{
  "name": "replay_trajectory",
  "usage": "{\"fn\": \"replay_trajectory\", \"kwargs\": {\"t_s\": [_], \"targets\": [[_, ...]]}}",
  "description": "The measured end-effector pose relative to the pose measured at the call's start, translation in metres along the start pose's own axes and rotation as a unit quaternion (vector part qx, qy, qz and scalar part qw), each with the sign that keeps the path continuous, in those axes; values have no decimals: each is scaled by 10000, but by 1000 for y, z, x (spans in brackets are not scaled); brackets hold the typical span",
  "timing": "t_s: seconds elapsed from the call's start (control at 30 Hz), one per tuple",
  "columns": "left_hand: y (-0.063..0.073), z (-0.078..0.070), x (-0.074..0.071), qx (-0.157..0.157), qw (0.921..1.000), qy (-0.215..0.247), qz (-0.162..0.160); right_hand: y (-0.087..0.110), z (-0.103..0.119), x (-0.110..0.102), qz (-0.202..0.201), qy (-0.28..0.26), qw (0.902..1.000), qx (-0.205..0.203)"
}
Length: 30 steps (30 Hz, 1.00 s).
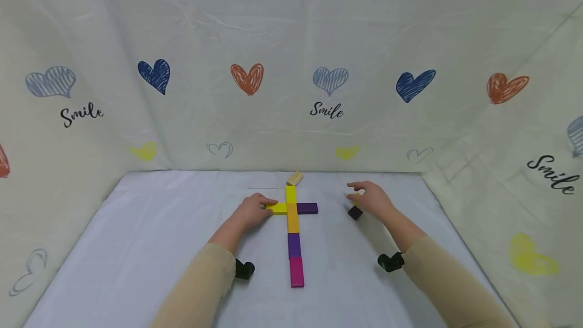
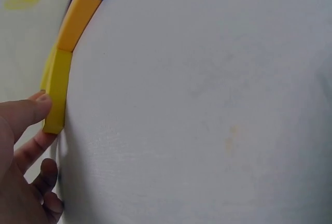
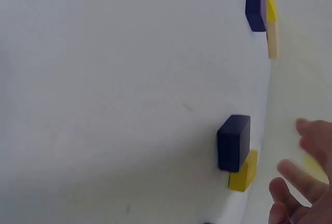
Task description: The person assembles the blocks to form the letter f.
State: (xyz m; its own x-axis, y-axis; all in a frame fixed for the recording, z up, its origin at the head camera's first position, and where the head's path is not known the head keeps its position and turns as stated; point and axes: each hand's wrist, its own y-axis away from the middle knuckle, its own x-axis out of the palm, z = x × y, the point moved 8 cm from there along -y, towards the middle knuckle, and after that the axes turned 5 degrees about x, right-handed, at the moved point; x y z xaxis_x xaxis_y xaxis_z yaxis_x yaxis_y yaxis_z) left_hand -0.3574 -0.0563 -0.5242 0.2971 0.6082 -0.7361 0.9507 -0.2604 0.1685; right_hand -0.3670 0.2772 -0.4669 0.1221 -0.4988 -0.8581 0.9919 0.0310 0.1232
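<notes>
My left hand (image 1: 251, 211) pinches the outer end of a yellow block (image 2: 58, 94) between thumb and fingers. That block meets an orange block (image 1: 293, 218) from the left, and a purple block (image 1: 307, 208) meets it from the right. Above the orange one lies another yellow block (image 1: 290, 194); below it follow a purple block (image 1: 294, 245) and a magenta block (image 1: 297, 272), forming a cross. Over on the right, my right hand (image 1: 373, 197) hovers with parted fingers, holding nothing. Near it a dark block (image 3: 234, 143) and a yellow block (image 3: 244, 175) sit on the table.
Plain wooden blocks (image 1: 295, 178) lie slanted at the cross's top end, near the back edge. A white cloth (image 1: 182, 267) covers the table. Heart-printed fabric (image 1: 282, 130) hangs behind and at both sides.
</notes>
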Motion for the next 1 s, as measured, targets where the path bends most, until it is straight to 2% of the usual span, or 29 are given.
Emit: {"fn": "replay_trajectory", "kwargs": {"t_s": [0.2,0.37,0.53,0.8,1.0], "targets": [[2,0,-3,-100,9999,28,29,6,-12,-4,66,13,9999,90],[2,1,-3,-193,9998,82,44,5,-20,-1,269,108,9984,485],[2,0,-3,-108,9999,82,23,2,-28,5,429,93,9952,872],[1,0,0,2,10000,-42,6,-4,-36,12,328,190,9952,905],[1,3,0,-15,10000,17,-62,-3,-30,11,169,124,9962,850]]}}
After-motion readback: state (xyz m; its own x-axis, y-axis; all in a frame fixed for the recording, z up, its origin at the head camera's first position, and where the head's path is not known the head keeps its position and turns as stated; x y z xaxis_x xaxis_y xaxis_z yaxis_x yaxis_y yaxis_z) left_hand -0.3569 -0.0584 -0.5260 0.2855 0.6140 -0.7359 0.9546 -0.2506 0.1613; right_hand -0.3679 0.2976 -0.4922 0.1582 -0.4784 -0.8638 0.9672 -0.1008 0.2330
